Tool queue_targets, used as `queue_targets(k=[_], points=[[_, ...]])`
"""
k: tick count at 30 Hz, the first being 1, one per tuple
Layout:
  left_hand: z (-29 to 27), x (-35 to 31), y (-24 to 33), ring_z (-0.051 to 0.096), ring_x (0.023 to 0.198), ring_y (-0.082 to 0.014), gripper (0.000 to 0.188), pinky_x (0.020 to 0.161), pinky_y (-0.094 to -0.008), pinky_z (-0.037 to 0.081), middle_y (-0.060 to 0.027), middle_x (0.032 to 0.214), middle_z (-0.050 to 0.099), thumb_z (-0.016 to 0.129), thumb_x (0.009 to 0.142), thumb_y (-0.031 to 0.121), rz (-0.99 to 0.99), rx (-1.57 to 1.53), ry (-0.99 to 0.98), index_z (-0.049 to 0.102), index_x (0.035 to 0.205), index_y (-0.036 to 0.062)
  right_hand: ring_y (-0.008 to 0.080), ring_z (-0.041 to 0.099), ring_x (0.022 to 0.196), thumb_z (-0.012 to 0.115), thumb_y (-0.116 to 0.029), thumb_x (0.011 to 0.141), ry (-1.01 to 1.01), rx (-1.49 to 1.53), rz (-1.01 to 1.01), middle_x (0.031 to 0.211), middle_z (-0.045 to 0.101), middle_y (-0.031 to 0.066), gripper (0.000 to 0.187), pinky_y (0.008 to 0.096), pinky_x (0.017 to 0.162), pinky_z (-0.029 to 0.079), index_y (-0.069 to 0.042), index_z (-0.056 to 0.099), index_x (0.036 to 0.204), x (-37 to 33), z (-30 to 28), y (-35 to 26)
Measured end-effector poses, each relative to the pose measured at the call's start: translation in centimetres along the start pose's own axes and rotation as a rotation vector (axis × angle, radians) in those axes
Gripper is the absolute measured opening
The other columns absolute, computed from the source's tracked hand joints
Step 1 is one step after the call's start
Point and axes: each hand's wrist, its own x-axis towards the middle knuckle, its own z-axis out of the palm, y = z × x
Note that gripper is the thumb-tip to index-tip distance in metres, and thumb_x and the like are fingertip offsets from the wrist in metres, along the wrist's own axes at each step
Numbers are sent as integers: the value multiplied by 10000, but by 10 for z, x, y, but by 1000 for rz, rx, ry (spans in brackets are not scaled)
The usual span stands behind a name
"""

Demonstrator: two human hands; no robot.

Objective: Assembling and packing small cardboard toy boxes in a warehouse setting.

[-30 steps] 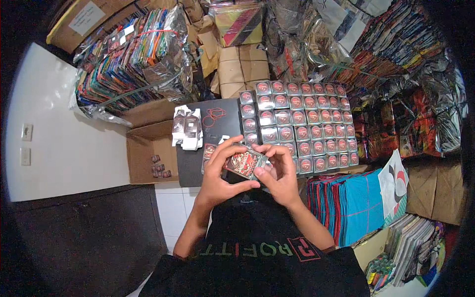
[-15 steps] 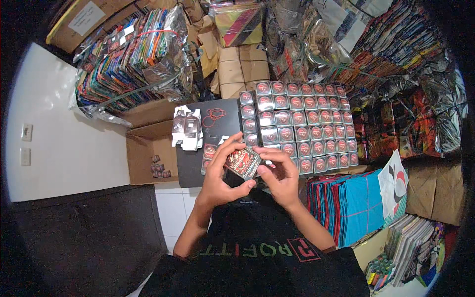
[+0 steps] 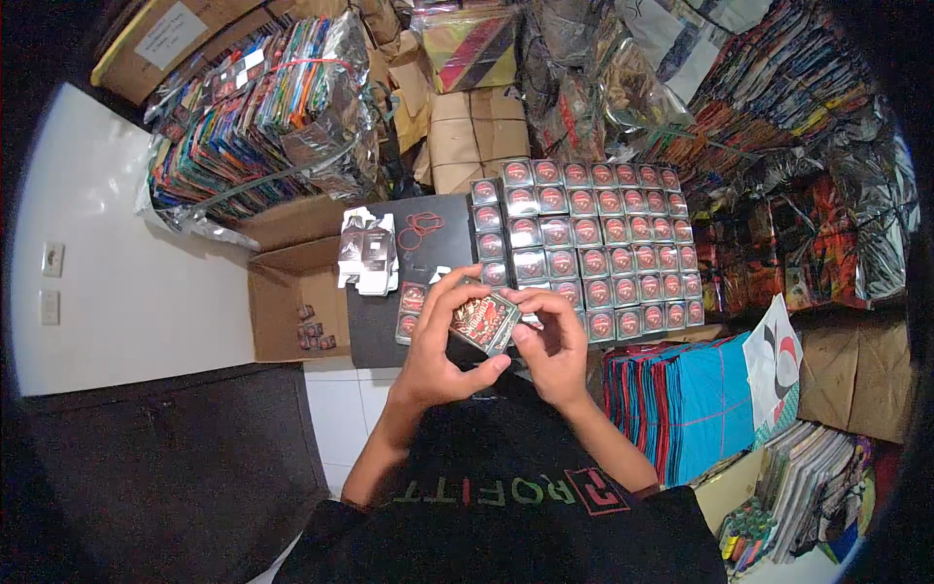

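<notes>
Between both hands, close in front of my chest, is a small carton (image 3: 486, 323) with dark sides and red and cream print, tilted toward me. My left hand (image 3: 428, 355) wraps round its left side, fingers along the far edge and thumb at the near side. My right hand (image 3: 556, 365) pinches at its right end, where a bit of white flap shows between thumb and fingers. Just beyond, on the dark table (image 3: 448, 206), stand rows of like cartons (image 3: 589, 234) with red round marks on top. Red-printed pieces (image 3: 413, 298) lie partly behind my left hand.
Flattened cartons (image 3: 368, 255) and red rubber bands (image 3: 420, 231) lie at the table's left. An open cardboard box (image 3: 277, 297) left of it holds several small pieces. Blue folded stacks (image 3: 681, 404) stand at the right. Wrapped bundles (image 3: 263, 117) fill the back.
The carton has turned and tilted slightly in my hands, so more of its near side shows. My hands have barely shifted.
</notes>
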Motion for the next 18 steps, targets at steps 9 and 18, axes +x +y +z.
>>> queue_targets(k=[9,18], points=[[-2,1,12,445,1390,-401,834,1159,-482,382,-240,1503,382,878,742,272,-26,159,-48,479,1430,20,255,492,1410,712,38,919,0,47,137,1515,483,139,497,370,1067,532,-32,527,1375,2,-1,-8],[3,-4,14,402,1424,-417,801,1186,-490,345,-243,1517,367,858,769,208,-33,184,-32,466,1444,26,262,544,1349,705,61,913,34,77,167,1519,502,195,537,402,1102,499,-34,485,1393,-2,2,-11]])
